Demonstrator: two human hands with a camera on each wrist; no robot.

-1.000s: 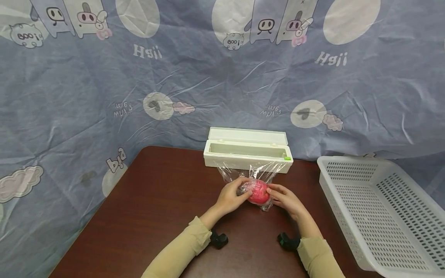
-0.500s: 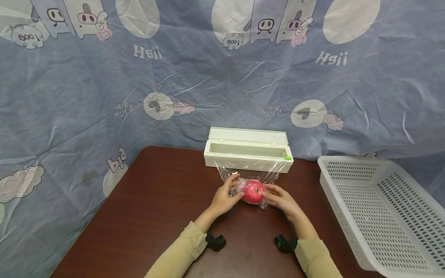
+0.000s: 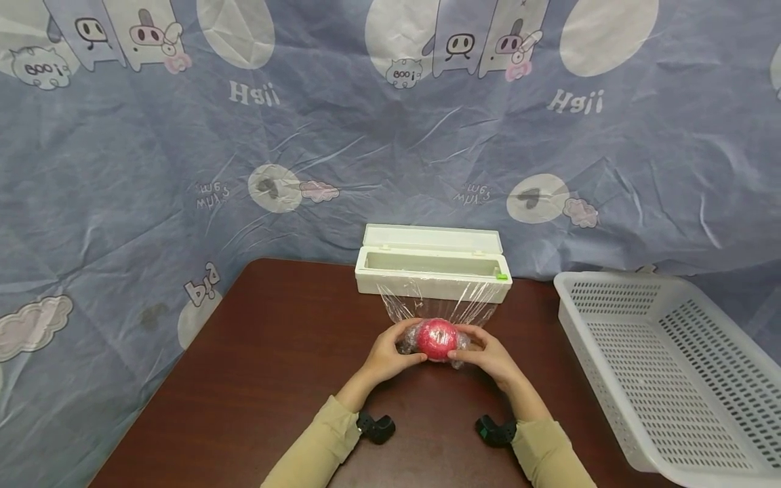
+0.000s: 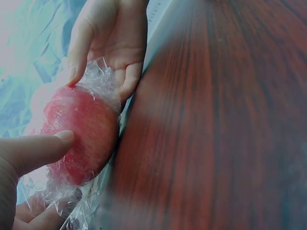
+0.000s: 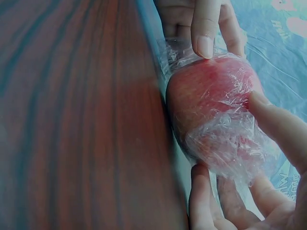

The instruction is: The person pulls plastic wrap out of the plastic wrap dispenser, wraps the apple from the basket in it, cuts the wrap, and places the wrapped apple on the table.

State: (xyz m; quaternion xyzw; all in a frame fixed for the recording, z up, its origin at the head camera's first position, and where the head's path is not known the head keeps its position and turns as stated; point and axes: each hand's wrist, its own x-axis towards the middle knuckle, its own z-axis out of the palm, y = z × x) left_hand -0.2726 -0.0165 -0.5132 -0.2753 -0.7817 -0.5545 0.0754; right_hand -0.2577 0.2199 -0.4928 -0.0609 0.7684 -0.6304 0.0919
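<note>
Head view, hands (image 3: 384, 355) (image 3: 493, 356) holding wrapped fruit (image 3: 437, 339), cloth (image 3: 342, 129) reading "BOO"

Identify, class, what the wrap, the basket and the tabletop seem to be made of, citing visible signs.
Wrap: probably thin plastic film, glossy; transparent, with crinkled highlights.
Basket: likely moulded plastic, fairly matte; regular perforations.
Tabletop: wood or wood-look laminate, slightly shiny; dark streaked grain.
</note>
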